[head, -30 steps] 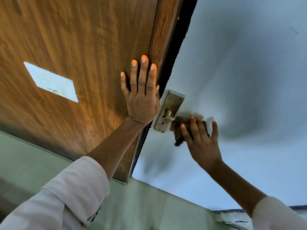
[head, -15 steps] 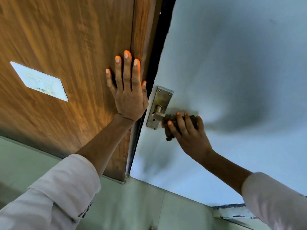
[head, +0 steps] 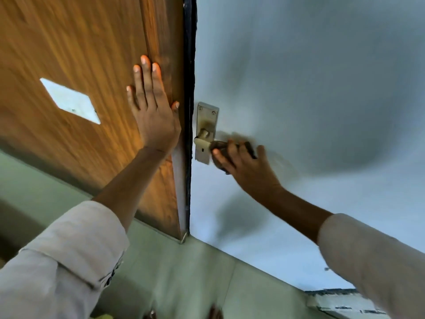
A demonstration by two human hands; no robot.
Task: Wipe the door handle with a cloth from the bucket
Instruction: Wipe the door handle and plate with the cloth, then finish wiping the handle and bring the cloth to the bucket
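Observation:
A metal door handle [head: 202, 141] with its backplate [head: 207, 116] sits on the pale grey-blue door [head: 299, 88], close to its left edge. My right hand [head: 248, 166] is wrapped around a dark brownish cloth [head: 219, 146] and presses it onto the lever of the handle. The lever itself is mostly hidden under cloth and fingers. My left hand [head: 154, 116] lies flat, fingers spread, on the brown wooden panel [head: 80, 54] left of the door gap. The bucket is out of view.
A white switch plate [head: 70, 101] is set in the wooden panel. A dark gap [head: 189, 88] runs between panel and door. Pale green floor [head: 184, 272] lies below, with a chipped white threshold edge [head: 340, 300] at the lower right.
The view has swung so the door edge now runs upright. My right hand with the cloth has slid along the lever towards the backplate. My left hand stays flat on the wood.

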